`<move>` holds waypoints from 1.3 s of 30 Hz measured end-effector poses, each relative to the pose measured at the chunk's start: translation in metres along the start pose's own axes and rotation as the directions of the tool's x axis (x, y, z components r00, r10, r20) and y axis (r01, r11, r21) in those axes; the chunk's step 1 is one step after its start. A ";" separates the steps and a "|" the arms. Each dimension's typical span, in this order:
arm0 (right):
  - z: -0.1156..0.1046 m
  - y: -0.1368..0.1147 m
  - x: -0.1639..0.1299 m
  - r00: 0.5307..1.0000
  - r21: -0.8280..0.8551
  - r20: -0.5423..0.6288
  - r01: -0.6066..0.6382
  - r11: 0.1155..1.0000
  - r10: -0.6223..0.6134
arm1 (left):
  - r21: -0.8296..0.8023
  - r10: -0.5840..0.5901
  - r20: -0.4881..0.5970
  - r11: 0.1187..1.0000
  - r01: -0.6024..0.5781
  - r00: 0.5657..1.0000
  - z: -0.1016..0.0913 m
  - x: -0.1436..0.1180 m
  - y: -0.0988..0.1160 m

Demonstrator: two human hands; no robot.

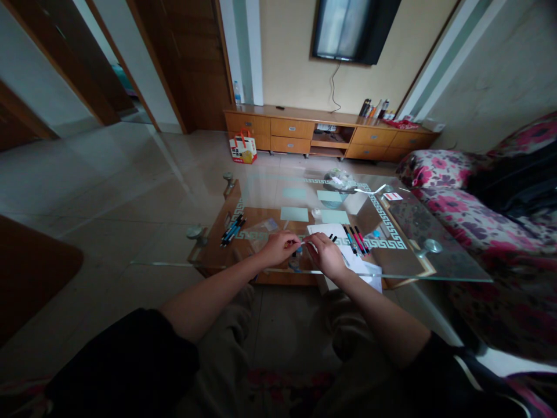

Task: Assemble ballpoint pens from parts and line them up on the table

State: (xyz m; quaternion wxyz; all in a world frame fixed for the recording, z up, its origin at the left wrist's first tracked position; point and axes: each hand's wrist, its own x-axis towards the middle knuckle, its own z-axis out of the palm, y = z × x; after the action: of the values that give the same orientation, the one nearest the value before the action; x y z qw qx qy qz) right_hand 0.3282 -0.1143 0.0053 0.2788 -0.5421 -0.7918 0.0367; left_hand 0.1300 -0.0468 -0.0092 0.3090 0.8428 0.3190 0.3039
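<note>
A flowered fabric sofa (439,191) fills the right side, and beside it a clear glass table (435,261) with a pale key-pattern border stretches over a wooden frame, with a long wooden cabinet (282,125) against the far wall. On the glass lie a flat white sheet of paper (324,231), a row of slim pens (357,239) to its right and another bundle of pens (232,229) at the left. At the near edge the left hand (279,247) and right hand (325,253) meet, fingers curled and pinching a thin pen (304,244) between them, just above the glass.

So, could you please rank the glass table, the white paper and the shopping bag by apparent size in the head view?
1. glass table
2. white paper
3. shopping bag, though it sits farther away, so its rank against the paper is unsure.
</note>
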 end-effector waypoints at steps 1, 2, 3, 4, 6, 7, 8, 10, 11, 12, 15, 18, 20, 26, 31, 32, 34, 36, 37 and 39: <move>0.001 0.000 0.000 1.000 0.034 -0.017 -0.002 0.999 0.002 | -0.001 -0.004 -0.005 1.000 0.004 1.000 0.000 0.000 -0.001; 0.001 0.000 0.000 0.999 0.071 -0.034 -0.002 0.997 0.004 | -0.001 -0.006 -0.010 1.000 0.006 1.000 0.001 0.000 -0.001; 0.002 0.000 -0.001 0.999 0.110 -0.048 -0.001 0.994 0.006 | -0.001 -0.006 -0.015 1.000 0.006 1.000 0.001 0.000 -0.002; 0.002 0.000 -0.001 0.998 0.148 -0.060 0.001 0.989 0.008 | -0.001 -0.004 -0.019 1.000 0.004 1.000 0.001 0.000 -0.002; 0.003 -0.001 -0.001 0.997 0.217 -0.074 0.004 0.976 0.012 | 0.000 0.000 -0.022 1.000 0.000 1.000 0.001 0.001 -0.002; 0.003 -0.001 -0.001 0.997 0.245 -0.078 0.004 0.970 0.016 | -0.001 0.003 -0.027 1.000 -0.003 1.000 0.001 0.001 -0.002; 0.003 -0.001 -0.001 0.996 0.267 -0.083 0.002 0.964 0.021 | -0.002 0.006 -0.035 1.000 -0.006 0.999 0.000 0.001 -0.002; 0.003 -0.002 -0.001 0.995 0.293 -0.091 -0.003 0.956 0.031 | -0.007 0.017 -0.052 1.000 -0.017 0.999 -0.001 0.002 -0.002; 0.003 -0.002 -0.001 0.995 0.298 -0.092 -0.006 0.955 0.035 | -0.009 0.020 -0.059 1.000 -0.020 0.998 -0.001 0.002 -0.002; 0.003 -0.002 -0.002 0.995 0.298 -0.093 -0.010 0.955 0.039 | -0.010 0.019 -0.062 1.000 -0.020 0.998 -0.001 0.002 -0.002; 0.004 -0.001 -0.003 0.995 0.297 -0.087 -0.013 0.955 0.040 | -0.010 0.001 -0.064 1.000 -0.002 0.998 -0.002 0.002 -0.001; 0.005 -0.001 -0.003 0.997 0.300 -0.073 -0.004 0.954 0.027 | -0.014 -0.015 -0.064 1.000 0.014 0.998 -0.001 0.001 -0.002; 0.005 -0.001 -0.004 0.998 0.297 -0.065 -0.003 0.955 0.023 | -0.020 -0.018 -0.063 1.000 0.017 0.998 -0.001 0.001 -0.002; 0.006 -0.003 -0.004 0.993 0.325 -0.093 -0.036 0.945 0.070 | -0.022 -0.004 -0.030 1.000 0.004 1.000 -0.002 0.000 -0.003; 0.009 -0.003 -0.003 0.987 0.369 -0.111 -0.065 0.927 0.114 | 0.033 -0.063 0.009 0.998 0.062 0.998 0.004 -0.002 -0.007; 0.010 -0.003 -0.003 0.987 0.366 -0.110 -0.072 0.928 0.120 | 0.070 -0.104 -0.004 0.992 0.104 0.995 0.006 -0.003 -0.009; 0.010 -0.003 -0.004 0.987 0.351 -0.102 -0.082 0.933 0.126 | 0.160 -0.176 -0.054 0.970 0.182 0.983 0.009 -0.005 -0.011; 0.009 -0.003 -0.004 0.988 0.334 -0.097 -0.078 0.939 0.117 | 0.233 -0.212 -0.080 0.946 0.225 0.974 0.010 -0.006 -0.012; 0.009 -0.003 -0.004 0.989 0.326 -0.096 -0.072 0.943 0.109 | 0.258 -0.224 -0.075 0.937 0.236 0.972 0.011 -0.006 -0.011; 0.008 -0.003 -0.004 0.991 0.314 -0.096 -0.059 0.948 0.094 | 0.294 -0.246 -0.043 0.923 0.247 0.968 0.010 -0.006 -0.010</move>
State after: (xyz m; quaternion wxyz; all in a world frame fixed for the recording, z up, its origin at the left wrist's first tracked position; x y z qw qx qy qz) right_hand 0.3224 -0.1173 -0.0023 0.4021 -0.5232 -0.7379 0.1417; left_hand 0.1301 -0.0482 -0.0249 0.2139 0.8320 0.4652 0.2138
